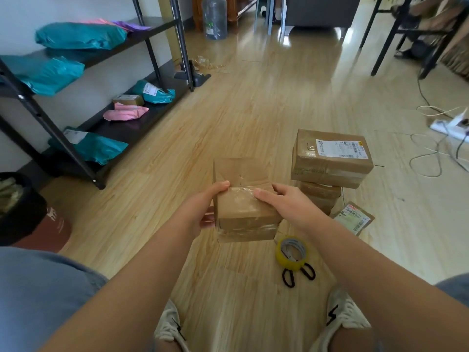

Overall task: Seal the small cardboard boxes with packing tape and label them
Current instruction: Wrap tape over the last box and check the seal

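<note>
On the pale wood-look floor (pixel 253 110) of a living room, beside a black shelf rack (pixel 119 129) loaded with teal and pink mailer bags (pixel 81 36). Held up off the floor, between the knees: a small cardboard box (pixel 243 217), clamped from both sides. Gripped at its left side by the left hand (pixel 203 212), with thumb hooked over the top edge and fingers curled underneath. Pinned on the other side by the right hand (pixel 284 203), with thumb laid flat along a strip of clear tape on the lid and the other fingers wrapped over the far right edge. Already taped across the top and around the lower front face, shiny and a little wrinkled; no label on any face shown, hidden sides aside. Just to the right, a stack of finished boxes (pixel 330 171), topped by a printed label (pixel 341 148), plus another labelled parcel (pixel 355 219) flat on the floor beside it. Within easy reach below the box: a yellow-rimmed tape roll (pixel 290 252) resting on black-handled scissors (pixel 299 274). By the look of it, sealing nearly done on this one, with smoothing the tape and labelling apparently left.
</note>
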Available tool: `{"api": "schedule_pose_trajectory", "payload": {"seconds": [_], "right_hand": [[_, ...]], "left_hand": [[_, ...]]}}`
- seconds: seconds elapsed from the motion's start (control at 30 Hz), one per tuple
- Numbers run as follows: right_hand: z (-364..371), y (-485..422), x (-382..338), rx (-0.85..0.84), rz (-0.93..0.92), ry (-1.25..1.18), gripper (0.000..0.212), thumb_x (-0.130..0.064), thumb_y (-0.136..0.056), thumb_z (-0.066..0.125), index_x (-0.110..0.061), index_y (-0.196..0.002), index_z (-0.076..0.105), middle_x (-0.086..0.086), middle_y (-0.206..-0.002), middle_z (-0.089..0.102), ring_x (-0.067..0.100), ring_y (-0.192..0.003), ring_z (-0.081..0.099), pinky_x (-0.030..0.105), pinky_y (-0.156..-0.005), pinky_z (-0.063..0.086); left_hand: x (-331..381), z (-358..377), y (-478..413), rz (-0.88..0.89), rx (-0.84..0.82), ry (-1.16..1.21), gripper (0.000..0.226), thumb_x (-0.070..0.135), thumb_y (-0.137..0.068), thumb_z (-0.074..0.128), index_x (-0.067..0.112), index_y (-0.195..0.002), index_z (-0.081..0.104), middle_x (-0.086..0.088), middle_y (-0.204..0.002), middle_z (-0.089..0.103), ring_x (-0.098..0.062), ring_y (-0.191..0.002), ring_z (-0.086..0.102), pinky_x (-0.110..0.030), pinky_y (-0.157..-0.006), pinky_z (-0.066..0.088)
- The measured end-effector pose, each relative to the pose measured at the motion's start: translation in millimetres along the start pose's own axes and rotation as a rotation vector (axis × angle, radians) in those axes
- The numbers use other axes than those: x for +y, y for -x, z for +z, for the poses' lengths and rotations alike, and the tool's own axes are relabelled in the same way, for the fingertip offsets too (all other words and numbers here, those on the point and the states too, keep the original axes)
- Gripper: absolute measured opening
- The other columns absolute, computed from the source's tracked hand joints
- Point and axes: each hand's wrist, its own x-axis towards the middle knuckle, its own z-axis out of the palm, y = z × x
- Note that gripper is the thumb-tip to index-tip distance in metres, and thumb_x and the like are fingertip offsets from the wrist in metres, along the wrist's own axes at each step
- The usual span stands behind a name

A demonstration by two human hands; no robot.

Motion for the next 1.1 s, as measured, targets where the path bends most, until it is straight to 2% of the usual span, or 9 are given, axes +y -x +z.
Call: {"api": "schedule_pose_trajectory", "payload": {"seconds": [0.1,0.2,0.27,0.4,0.53,0.67,0.8,1.0,1.1], "right_hand": [[1,3,0,-0.031,0.023,0.0,0.033,-0.057,-0.09,0.064,-0.032,-0.112,0.064,-0.018,-0.099,0.07,0.001,-0.089,0.067,0.019,-0.071,0.049],[7,-1,6,0.025,0.044,-0.037,0.048,-0.042,-0.081,0.08,-0.025,-0.122,0.064,-0.008,-0.105,0.073,0.011,-0.091,0.072,0.03,-0.081,0.059],[11,-3,8,0.035,0.034,-0.008,0.052,-0.041,-0.078,0.082,-0.027,-0.125,0.063,-0.006,-0.105,0.073,0.015,-0.092,0.072,0.037,-0.087,0.059],[6,-3,7,-0.023,0.031,0.025,0.037,-0.045,-0.097,0.058,-0.029,-0.131,0.063,-0.009,-0.11,0.072,0.011,-0.1,0.069,0.03,-0.09,0.053],[-2,-7,12,-0.076,-0.001,-0.139,0.033,-0.03,-0.106,0.041,-0.018,-0.119,0.068,-0.002,-0.113,0.074,0.017,-0.107,0.069,0.043,-0.107,0.047],[-8,-9,8,-0.086,-0.05,-0.056,0.03,-0.022,-0.104,0.046,-0.02,-0.123,0.07,-0.004,-0.113,0.074,0.017,-0.111,0.067,0.039,-0.108,0.045],[-8,-6,7,-0.1,-0.083,-0.027,0.032,-0.017,-0.097,0.063,-0.02,-0.129,0.068,-0.008,-0.116,0.073,0.01,-0.11,0.067,0.038,-0.109,0.045],[-7,-10,16,-0.019,0.03,0.029,0.068,-0.042,-0.089,0.071,-0.029,-0.149,0.043,-0.003,-0.146,0.05,0.018,-0.133,0.048,0.049,-0.115,0.036],[-14,-15,28,-0.126,0.207,-0.053,0.06,-0.056,-0.089,0.065,-0.021,-0.136,0.059,-0.001,-0.131,0.065,0.02,-0.121,0.059,0.048,-0.111,0.04]], "left_hand": [[-3,2,-2,-0.041,-0.011,-0.008,0.049,0.051,-0.081,0.072,0.012,-0.11,0.066,-0.017,-0.111,0.068,-0.026,-0.087,0.064,-0.034,-0.073,0.056],[-7,8,-2,-0.011,-0.027,-0.053,0.055,0.054,-0.078,0.073,0.014,-0.115,0.066,-0.01,-0.108,0.07,-0.022,-0.086,0.066,-0.03,-0.066,0.054],[-13,12,-1,-0.009,-0.06,-0.113,0.068,0.062,-0.066,0.079,0.019,-0.117,0.065,-0.004,-0.107,0.073,-0.02,-0.092,0.07,-0.033,-0.071,0.057],[-17,12,-4,-0.101,-0.078,-0.045,0.052,0.051,-0.073,0.079,0.02,-0.113,0.068,-0.005,-0.102,0.075,-0.024,-0.093,0.071,-0.039,-0.082,0.058],[-12,-3,-8,-0.18,-0.121,0.155,0.042,0.037,-0.081,0.074,0.012,-0.114,0.068,-0.008,-0.089,0.075,-0.027,-0.081,0.071,-0.038,-0.076,0.056],[-15,-6,-11,-0.168,-0.185,0.153,0.053,0.043,-0.079,0.076,0.013,-0.121,0.066,-0.01,-0.109,0.074,-0.029,-0.096,0.071,-0.04,-0.079,0.056],[-12,-7,-11,-0.15,-0.171,0.218,0.046,0.034,-0.081,0.075,0.009,-0.12,0.068,-0.011,-0.105,0.075,-0.03,-0.093,0.071,-0.041,-0.081,0.056],[-10,-7,-9,-0.077,-0.168,0.284,0.036,0.028,-0.085,0.071,0.009,-0.116,0.07,-0.009,-0.1,0.076,-0.025,-0.084,0.074,-0.038,-0.075,0.056],[-13,-5,-8,-0.047,-0.217,0.28,0.054,0.033,-0.073,0.075,0.009,-0.121,0.068,-0.01,-0.114,0.073,-0.027,-0.101,0.071,-0.039,-0.085,0.056]]}}
